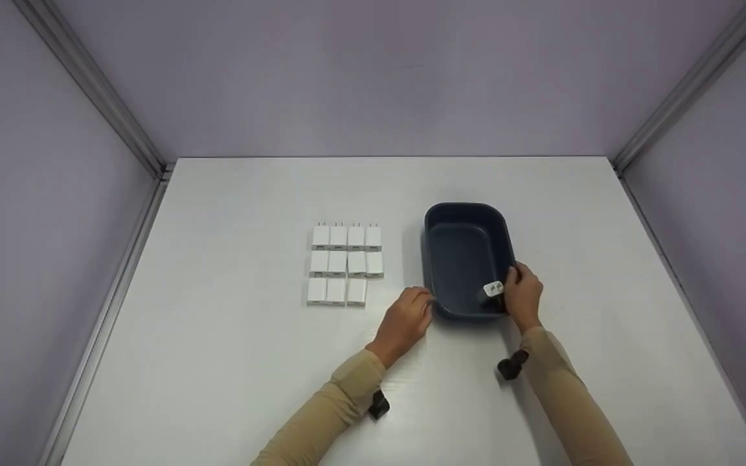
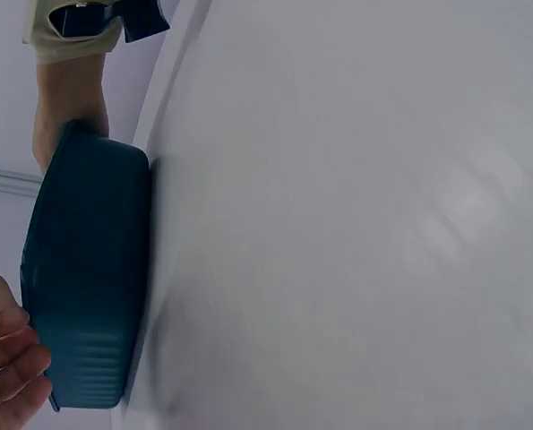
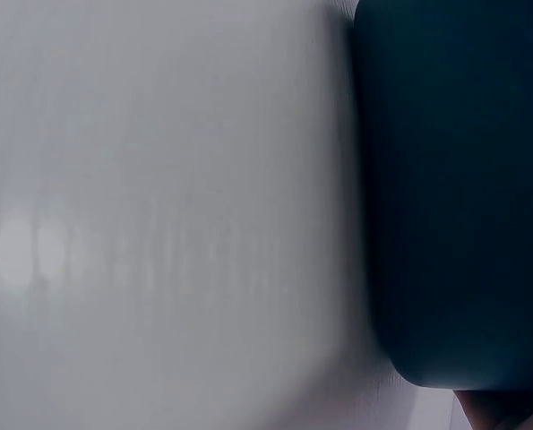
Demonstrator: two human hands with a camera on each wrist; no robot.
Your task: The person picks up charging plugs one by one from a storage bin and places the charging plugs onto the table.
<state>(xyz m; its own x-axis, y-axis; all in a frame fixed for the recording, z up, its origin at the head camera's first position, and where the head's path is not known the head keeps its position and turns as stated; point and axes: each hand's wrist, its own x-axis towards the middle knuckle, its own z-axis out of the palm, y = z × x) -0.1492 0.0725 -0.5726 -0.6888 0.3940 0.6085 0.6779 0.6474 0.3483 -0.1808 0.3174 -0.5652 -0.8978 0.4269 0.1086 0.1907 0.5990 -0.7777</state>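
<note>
A dark blue rectangular bin sits on the white table with its long side running away from me. My left hand grips the rim at the near left corner; in the left wrist view its bent fingers lie along the bin's edge. On the near right side, my right hand holds the rim, thumb on the inner side. Inside the bin, close by that thumb, is one white USB charger, its small end face turned up. The right wrist view shows mostly the bin's outer wall.
Left of the bin, several white USB chargers lie in three neat rows, the nearest row shorter. Black wrist cameras hang under both sleeves. Pale walls enclose the table at the back and sides.
</note>
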